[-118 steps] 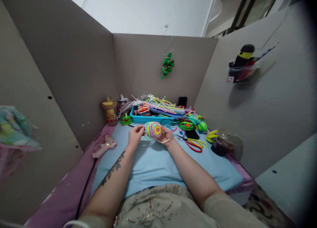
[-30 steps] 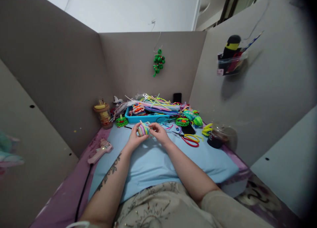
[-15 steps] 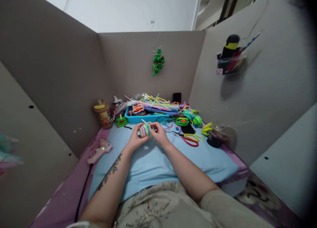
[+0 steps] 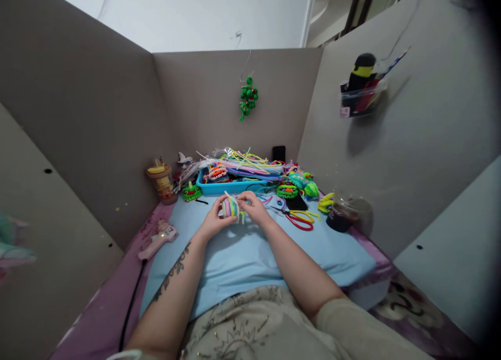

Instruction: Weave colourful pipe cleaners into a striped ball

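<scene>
A small striped pastel piece of bent pipe cleaners point(image 4: 230, 208) is gripped by my left hand point(image 4: 214, 219), thumb below and fingers around its left side. My right hand point(image 4: 252, 207) pinches at its upper right edge, where a pale stem end pokes up; what exactly lies between those fingertips is hidden. Just right of my hands, red-and-yellow-handled scissors point(image 4: 300, 220) lie on the light blue cloth point(image 4: 242, 255). Close behind them is a black phone-like object point(image 4: 298, 203).
At the back stands a blue tray point(image 4: 235, 187) heaped with pipe cleaners point(image 4: 250, 164). Finished fuzzy figures point(image 4: 287, 191) sit beside it. A pink corded glue gun point(image 4: 158, 241) lies left, a lidded cup point(image 4: 163, 182) behind it. A dark cup point(image 4: 340, 217) stands right. Grey panels enclose the table.
The striped piece has turned slightly in my left hand, showing more of its striped face and a green end below. My right fingers have shifted along its upper edge.
</scene>
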### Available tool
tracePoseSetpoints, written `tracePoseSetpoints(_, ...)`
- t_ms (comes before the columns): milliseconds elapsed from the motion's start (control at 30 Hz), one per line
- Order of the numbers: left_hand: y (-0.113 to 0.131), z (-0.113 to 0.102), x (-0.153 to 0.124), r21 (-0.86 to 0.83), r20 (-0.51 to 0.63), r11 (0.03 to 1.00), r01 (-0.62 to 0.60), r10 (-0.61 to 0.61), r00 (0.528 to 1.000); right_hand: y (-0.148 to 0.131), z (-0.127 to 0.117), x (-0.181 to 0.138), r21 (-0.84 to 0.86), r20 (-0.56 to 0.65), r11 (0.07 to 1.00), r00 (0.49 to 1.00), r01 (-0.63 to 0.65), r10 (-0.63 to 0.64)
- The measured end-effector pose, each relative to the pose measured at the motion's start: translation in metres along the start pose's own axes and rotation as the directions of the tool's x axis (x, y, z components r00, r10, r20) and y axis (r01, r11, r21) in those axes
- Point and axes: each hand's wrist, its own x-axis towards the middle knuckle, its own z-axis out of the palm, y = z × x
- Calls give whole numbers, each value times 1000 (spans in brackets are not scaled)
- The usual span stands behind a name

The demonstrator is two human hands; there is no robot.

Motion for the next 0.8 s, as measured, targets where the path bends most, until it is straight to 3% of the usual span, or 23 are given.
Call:
tracePoseSetpoints(100, 0, -1, 1, 15, -9, 1000, 20, -19, 1000, -6, -3, -3, -61, -12, 997, 999, 36, -37)
tracePoseSetpoints(167, 0, -2, 1, 21, -5, 999, 25, -25, 1000, -10, -5, -5, -131, 1, 982, 991, 134, -135)
tracePoseSetpoints(333, -1, -6, 3, 19, 2, 1000, 20, -20, 1000, -14, -13, -6, -321, 162, 887, 942, 331, -292)
tracePoseSetpoints(533, -4, -9, 4, 10, 17, 1000, 29, -29, 999, -12, -24, -3, -445, 232, 809, 923, 383, -308)
tracePoseSetpoints(700, -4, -6, 4, -53, 51, 998, 31, -29, 998, -9, -19, -3, -430, 245, 811, 916, 397, -318)
tracePoseSetpoints(800, -3, -3, 3, -8, 16, 1000, 19, -19, 1000, -10, -15, -4, -401, 253, 826, 915, 395, -315)
